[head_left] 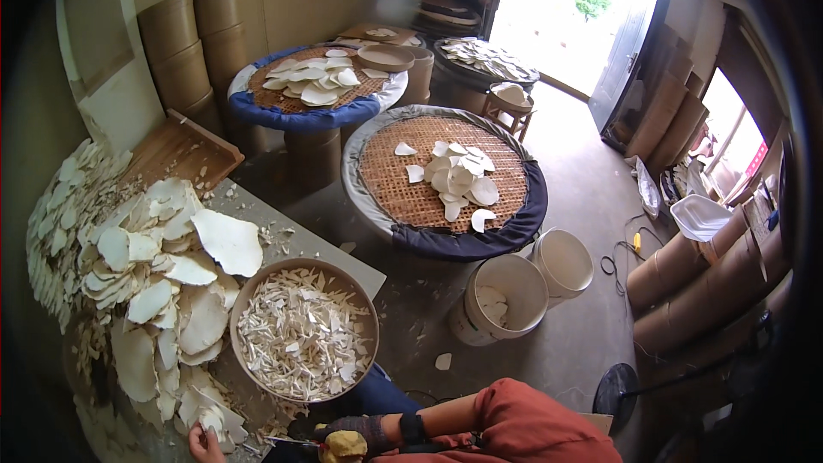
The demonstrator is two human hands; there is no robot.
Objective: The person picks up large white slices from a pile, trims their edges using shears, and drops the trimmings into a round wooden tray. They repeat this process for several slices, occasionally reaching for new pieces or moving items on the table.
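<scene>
At the bottom left, my left hand (206, 446) pinches the edge of a flat whitish piece (221, 422), its surface curved and pale. To the right of it, my right hand (350, 439) wears a dark glove with yellow over the fingers. It is closed on a thin metal tool (291, 441) with a bit of red near the grip; its exact kind is unclear. Just beyond my hands stands a round basin (375, 326) full of narrow white offcuts (300, 334). A heap of large white slabs (154, 291) rises beside my left hand.
A grey board (343, 266) lies under the basin, with crumbs scattered on it. Beyond are a round woven tray (386, 163) holding white pieces, a blue-rimmed tray (257, 103), two white buckets (467, 309), a wooden tray (201, 141) and cardboard drums (171, 34). A cable (613, 266) trails along the floor.
</scene>
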